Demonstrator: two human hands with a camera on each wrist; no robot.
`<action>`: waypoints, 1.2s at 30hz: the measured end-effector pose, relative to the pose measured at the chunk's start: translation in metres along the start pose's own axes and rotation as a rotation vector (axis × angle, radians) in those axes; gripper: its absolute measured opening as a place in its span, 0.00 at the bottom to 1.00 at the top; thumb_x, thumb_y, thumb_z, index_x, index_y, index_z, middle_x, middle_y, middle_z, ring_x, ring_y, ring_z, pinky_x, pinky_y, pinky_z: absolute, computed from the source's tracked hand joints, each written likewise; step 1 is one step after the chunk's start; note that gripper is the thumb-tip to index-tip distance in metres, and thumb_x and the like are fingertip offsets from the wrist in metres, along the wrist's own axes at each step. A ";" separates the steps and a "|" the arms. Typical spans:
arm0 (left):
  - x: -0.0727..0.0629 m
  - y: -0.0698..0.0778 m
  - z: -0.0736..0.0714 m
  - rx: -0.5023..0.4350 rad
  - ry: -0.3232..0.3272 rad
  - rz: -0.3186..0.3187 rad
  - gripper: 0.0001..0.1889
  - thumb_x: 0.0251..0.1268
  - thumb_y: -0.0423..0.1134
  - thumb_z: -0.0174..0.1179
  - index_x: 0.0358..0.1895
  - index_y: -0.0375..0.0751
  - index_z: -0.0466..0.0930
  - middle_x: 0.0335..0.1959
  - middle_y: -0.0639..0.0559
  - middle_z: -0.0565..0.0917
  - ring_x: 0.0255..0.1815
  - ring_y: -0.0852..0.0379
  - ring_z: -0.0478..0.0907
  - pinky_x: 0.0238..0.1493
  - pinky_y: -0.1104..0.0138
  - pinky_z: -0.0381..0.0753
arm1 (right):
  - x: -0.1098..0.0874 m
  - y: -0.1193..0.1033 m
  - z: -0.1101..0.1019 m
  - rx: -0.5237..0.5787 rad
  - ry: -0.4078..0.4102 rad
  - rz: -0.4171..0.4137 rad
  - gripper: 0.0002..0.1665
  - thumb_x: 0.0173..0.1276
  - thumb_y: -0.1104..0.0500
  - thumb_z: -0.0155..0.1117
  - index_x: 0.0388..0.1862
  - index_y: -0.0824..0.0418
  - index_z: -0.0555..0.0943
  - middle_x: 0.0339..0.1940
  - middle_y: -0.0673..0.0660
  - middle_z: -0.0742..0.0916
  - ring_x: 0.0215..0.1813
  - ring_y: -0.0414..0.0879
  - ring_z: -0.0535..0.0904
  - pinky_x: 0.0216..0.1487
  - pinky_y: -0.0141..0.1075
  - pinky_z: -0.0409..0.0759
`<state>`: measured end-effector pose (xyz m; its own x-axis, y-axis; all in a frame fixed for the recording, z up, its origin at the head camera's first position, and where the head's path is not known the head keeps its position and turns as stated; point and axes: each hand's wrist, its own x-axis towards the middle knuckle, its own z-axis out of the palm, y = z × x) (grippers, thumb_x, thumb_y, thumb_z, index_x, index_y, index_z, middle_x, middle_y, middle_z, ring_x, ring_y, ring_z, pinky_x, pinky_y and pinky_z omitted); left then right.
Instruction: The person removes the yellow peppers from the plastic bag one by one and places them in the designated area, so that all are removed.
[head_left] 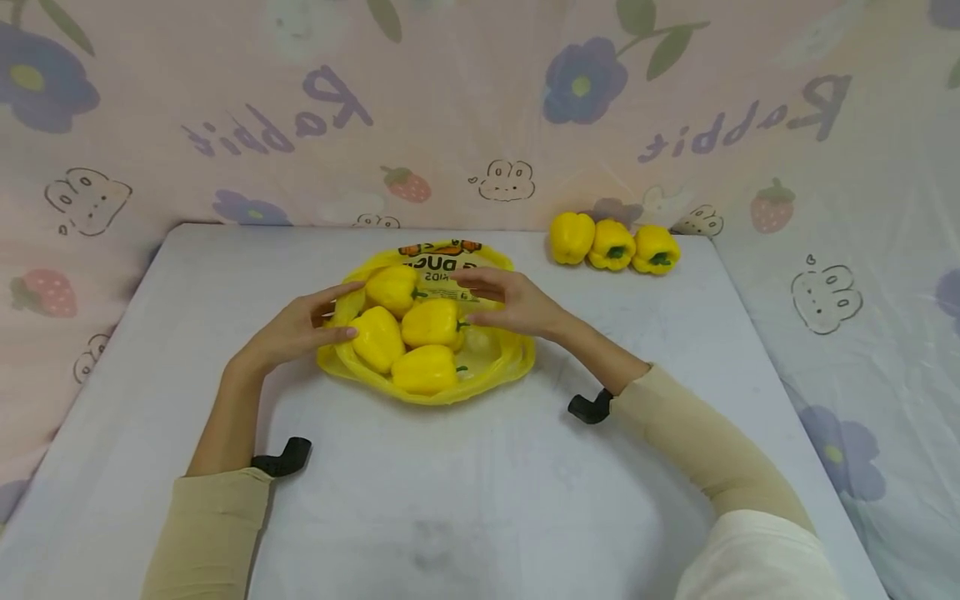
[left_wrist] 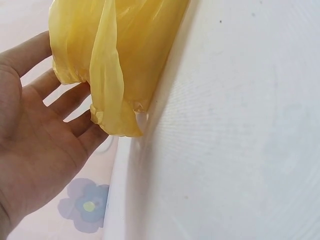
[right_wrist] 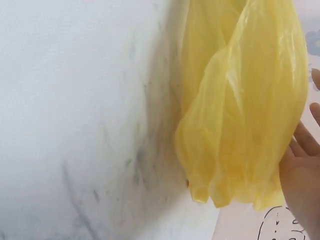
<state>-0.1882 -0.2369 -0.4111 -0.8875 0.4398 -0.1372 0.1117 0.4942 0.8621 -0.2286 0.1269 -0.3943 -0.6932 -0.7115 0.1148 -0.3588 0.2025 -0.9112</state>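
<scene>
A yellow plastic bag (head_left: 487, 379) lies wide-mouthed on the table, its rim spread in a ring. Several yellow bell peppers (head_left: 427, 369) with green stems sit inside, mostly on its left side. My left hand (head_left: 295, 329) is at the bag's left rim, thumb tip by the leftmost pepper (head_left: 377, 339). In the left wrist view its fingers reach behind the bag's yellow film (left_wrist: 107, 60), loosely extended. My right hand (head_left: 521, 304) reaches over the right rim, fingers loosely bent above the bag's inside. In the right wrist view the bag's side (right_wrist: 245, 125) partly hides that hand.
Three more yellow bell peppers (head_left: 611, 245) stand in a row at the table's back right. Behind the white table (head_left: 420, 500) hangs a pink printed curtain (head_left: 450, 108). A black wrist mount (head_left: 287, 457) sticks out from the left forearm, another from the right.
</scene>
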 end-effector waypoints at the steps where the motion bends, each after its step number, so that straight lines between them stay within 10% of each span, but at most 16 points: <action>1: 0.000 0.000 0.000 0.001 0.001 0.000 0.37 0.67 0.44 0.65 0.77 0.53 0.61 0.79 0.43 0.54 0.76 0.31 0.54 0.72 0.38 0.55 | 0.001 0.000 0.001 -0.010 -0.010 0.006 0.36 0.67 0.64 0.68 0.73 0.63 0.68 0.72 0.59 0.73 0.73 0.50 0.68 0.73 0.46 0.66; 36: 0.000 -0.001 0.000 0.023 0.004 -0.011 0.37 0.68 0.47 0.64 0.78 0.52 0.59 0.79 0.41 0.55 0.74 0.30 0.57 0.71 0.37 0.58 | 0.030 0.006 0.019 -0.290 -0.267 0.207 0.41 0.65 0.42 0.70 0.75 0.36 0.66 0.76 0.45 0.68 0.74 0.44 0.62 0.75 0.49 0.59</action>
<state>-0.1884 -0.2373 -0.4119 -0.8903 0.4319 -0.1444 0.1126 0.5159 0.8492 -0.2395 0.0941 -0.4040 -0.5972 -0.7770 -0.1993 -0.4164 0.5126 -0.7509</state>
